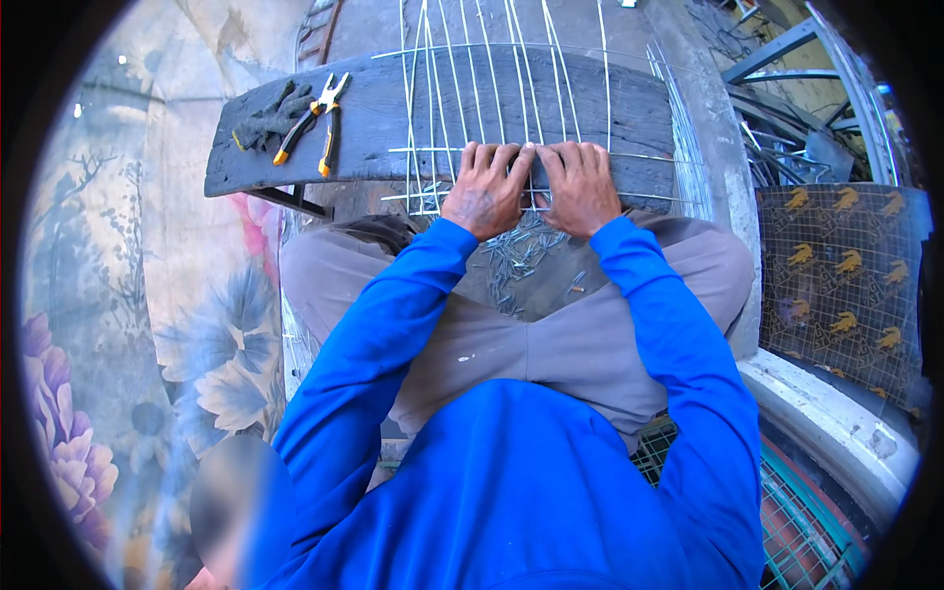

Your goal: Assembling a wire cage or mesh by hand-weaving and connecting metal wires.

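Note:
A lattice of thin metal wires (528,88) lies across a dark, weathered wooden board (639,113), long wires running away from me and a few crossing them. At the board's near edge, my left hand (487,189) curls its fingers over the crossing wires. Right beside it my right hand (582,187) grips the same wires, the two thumbs almost touching. The wire under both palms is hidden. Combination pliers (325,102) with yellow-and-black handles rest on the board's left part, jaws apart, next to a dark grey glove (264,120).
A bundle of loose wires (694,162) lies along the board's right end. Below my hands, wire offcuts (516,251) litter the ground between my legs. Metal frames (787,49) and a patterned dark sheet (841,265) stand right; green mesh (801,511) is at lower right. Floral sheeting (108,246) covers the left.

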Demonstrator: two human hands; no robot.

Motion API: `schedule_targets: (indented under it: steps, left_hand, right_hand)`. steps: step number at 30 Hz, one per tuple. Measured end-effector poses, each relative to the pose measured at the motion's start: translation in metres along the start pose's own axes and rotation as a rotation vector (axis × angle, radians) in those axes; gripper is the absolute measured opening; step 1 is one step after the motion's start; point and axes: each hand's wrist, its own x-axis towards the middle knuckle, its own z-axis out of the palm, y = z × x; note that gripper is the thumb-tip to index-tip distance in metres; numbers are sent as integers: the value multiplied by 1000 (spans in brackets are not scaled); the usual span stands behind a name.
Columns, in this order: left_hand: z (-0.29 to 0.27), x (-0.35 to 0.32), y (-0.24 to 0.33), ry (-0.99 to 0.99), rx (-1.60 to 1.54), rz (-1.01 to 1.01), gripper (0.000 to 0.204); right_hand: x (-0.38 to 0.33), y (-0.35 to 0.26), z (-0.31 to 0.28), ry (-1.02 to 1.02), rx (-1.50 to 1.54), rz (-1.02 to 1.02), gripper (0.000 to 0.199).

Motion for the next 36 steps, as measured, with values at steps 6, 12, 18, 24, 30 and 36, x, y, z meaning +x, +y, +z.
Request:
schedule_targets:
  steps: [6, 12, 18, 24, 30, 36]
  left_hand:
    - [-15, -5, 0, -133, -94, -93, 94]
    - [-75, -22, -31, -279, -82, -255, 121]
    - [-85, -52, -81, -491, -13, -444, 136]
    - [-80, -61, -82, -345, 84, -239, 121]
    - [-76, -53, -87, -207, 140, -148, 83]
    - [-71, -51, -93, -179, 180, -81, 80]
  right_hand:
    - [2, -10, -12, -83, 67, 22, 88]
    - [-15, 19, -51, -132, 97, 129, 111]
    - [-21, 31, -38, -179, 10, 111, 109]
    - [-12, 26, -43, -143, 40, 92, 90]
    - [-15, 31, -31, -66, -6, 34, 88]
    - [-13, 32, -29, -70, -4, 34, 83]
